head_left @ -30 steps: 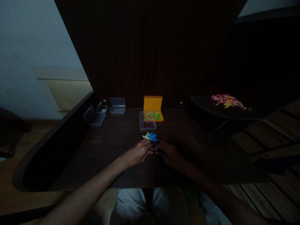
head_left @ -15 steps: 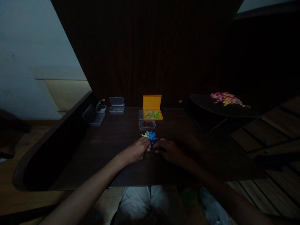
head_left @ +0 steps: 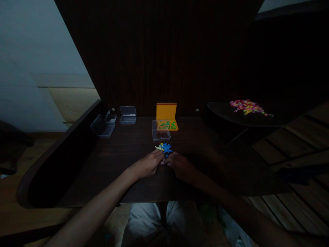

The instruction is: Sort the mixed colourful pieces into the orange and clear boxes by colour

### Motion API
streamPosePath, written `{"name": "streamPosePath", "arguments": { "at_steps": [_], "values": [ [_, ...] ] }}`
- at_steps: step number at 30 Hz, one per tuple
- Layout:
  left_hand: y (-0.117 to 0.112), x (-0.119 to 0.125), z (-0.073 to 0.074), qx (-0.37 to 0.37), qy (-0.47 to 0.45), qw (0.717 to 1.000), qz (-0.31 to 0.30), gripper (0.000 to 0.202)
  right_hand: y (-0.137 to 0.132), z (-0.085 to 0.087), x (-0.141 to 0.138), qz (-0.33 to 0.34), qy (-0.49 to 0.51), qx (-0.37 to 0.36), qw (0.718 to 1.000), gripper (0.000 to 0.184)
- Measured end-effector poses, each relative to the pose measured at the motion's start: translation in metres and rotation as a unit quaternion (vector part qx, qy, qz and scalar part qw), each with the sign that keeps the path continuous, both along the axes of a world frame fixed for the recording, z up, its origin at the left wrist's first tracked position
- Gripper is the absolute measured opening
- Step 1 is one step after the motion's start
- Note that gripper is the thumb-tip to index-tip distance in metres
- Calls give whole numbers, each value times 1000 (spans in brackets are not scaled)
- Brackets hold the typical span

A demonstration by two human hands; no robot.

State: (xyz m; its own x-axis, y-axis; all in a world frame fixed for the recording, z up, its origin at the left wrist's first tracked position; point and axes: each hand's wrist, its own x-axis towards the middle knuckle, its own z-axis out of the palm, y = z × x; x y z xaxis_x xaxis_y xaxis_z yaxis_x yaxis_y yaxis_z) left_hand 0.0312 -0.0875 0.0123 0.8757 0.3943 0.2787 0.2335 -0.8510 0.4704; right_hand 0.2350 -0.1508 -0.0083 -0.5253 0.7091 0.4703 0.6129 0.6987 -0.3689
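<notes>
A small heap of blue pieces (head_left: 166,148) lies on the dark table just beyond my fingers, with pale yellow pieces (head_left: 159,147) along its left side. My left hand (head_left: 154,162) is closed at the near left of the heap, its fingers curled. Close by on the right, my right hand (head_left: 180,164) is also closed, its fingertips almost meeting the left ones. Whatever the fingers hold is hidden or too small to make out. Behind the heap stands a clear box (head_left: 161,136) with dark red pieces, its lid overlapping an open orange box (head_left: 167,111) that holds green pieces.
Open clear boxes (head_left: 106,130) (head_left: 128,120) stand at the table's back left. A raised side panel (head_left: 59,154) bounds the left. On a dark curved shelf (head_left: 221,111) at right lies a pile of pink and yellow pieces (head_left: 248,106). A dark panel (head_left: 164,55) rises behind.
My right hand has moved slightly left, closer to my left hand, and its fingers are more tucked in. The left hand stays nearly in place. The boxes look unchanged.
</notes>
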Motion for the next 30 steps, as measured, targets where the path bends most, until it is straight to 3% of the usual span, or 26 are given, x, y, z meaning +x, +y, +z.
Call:
{"name": "streamPosePath", "arguments": {
  "at_steps": [7,12,17,24,30],
  "values": [
    [2,-3,0,-33,-9,999,5,12,-1,1,-1,-13,33,-9,999,20],
    [1,-5,4,-47,-6,999,5,20,0,5,5,-33,88,-55,994,18],
    [-2,-6,9,-50,7,999,-4,25,-2,13,16,-19,80,-83,993,17],
    [-7,-5,8,-15,1,1000,6,27,-6,19,30,-16,70,-127,989,13],
    [-6,-4,6,26,-1,1000,6,24,-8,26,47,-29,23,-124,992,23]
  ]
}}
